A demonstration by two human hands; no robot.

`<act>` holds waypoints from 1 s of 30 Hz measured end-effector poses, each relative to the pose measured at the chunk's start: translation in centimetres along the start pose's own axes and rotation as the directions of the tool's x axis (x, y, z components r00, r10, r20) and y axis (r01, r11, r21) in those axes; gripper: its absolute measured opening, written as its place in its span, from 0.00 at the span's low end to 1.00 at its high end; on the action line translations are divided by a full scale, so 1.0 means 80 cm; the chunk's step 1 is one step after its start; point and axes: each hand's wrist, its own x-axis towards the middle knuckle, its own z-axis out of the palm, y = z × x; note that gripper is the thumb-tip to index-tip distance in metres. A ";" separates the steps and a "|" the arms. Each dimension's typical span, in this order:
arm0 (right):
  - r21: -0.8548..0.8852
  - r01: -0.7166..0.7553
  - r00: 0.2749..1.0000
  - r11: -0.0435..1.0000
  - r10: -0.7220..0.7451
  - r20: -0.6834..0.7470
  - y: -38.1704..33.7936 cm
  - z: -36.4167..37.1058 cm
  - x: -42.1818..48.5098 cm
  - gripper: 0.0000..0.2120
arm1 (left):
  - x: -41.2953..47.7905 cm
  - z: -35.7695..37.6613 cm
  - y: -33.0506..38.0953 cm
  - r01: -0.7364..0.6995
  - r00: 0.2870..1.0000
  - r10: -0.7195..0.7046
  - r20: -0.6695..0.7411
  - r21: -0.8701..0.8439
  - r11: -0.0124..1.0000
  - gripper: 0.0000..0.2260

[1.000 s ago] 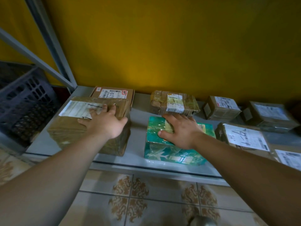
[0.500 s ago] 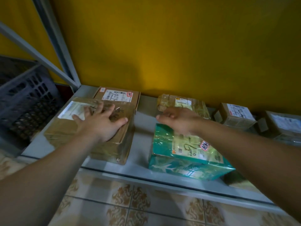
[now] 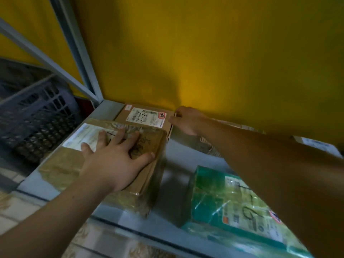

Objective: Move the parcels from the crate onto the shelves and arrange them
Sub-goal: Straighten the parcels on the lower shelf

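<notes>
The left hand (image 3: 115,157) lies flat on top of a large brown parcel (image 3: 61,164) wrapped in clear tape. Its fingers are straight and spread apart, and the thumb reaches toward the parcel's right edge. This parcel sits at the left end of a grey shelf (image 3: 171,183) and carries a white label under the fingertips and dark handwriting beside the palm.

Directly behind the large brown parcel, touching it and set against the yellow wall (image 3: 204,53), stands a cardboard box (image 3: 147,118) with a white barcode label and a small red stamp. The right hand (image 3: 188,120) is at this box's right edge. The thumb rests on the top and the fingers curl down the side, so the hand clasps that edge.

To the right of the large brown parcel, across a bare strip of shelf, lies a green plastic-wrapped parcel (image 3: 232,202) near the shelf's front edge, partly covered by the right forearm. Farther right and back, another taped brown package (image 3: 208,146) shows below that forearm, with a white-labelled parcel (image 3: 316,144) beyond it, both blurred.

To the left of the large brown parcel, past the shelf's metal upright (image 3: 78,49), sits a dark plastic crate (image 3: 37,116) with a lattice wall. What it holds cannot be made out. A patterned tiled floor (image 3: 18,211) shows below the shelf front.
</notes>
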 end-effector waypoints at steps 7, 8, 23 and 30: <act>-0.055 0.160 0.986 0.986 -0.158 0.050 -0.007 0.025 0.042 0.30 | -0.002 0.002 -0.002 0.010 1.000 -0.010 0.012 0.038 0.999 0.45; -0.088 0.176 0.983 0.980 -0.170 0.073 -0.007 0.030 0.046 0.32 | -0.003 0.002 -0.002 0.005 1.000 -0.005 0.005 0.047 0.999 0.46; -0.145 0.135 0.979 0.980 -0.109 0.175 0.012 0.064 0.066 0.40 | -0.010 -0.002 0.006 0.007 1.000 -0.007 0.013 0.054 0.999 0.44; -0.120 0.077 0.986 0.990 -0.058 0.155 0.015 0.061 0.074 0.38 | -0.009 -0.005 0.006 0.013 0.999 -0.015 0.039 0.039 0.999 0.42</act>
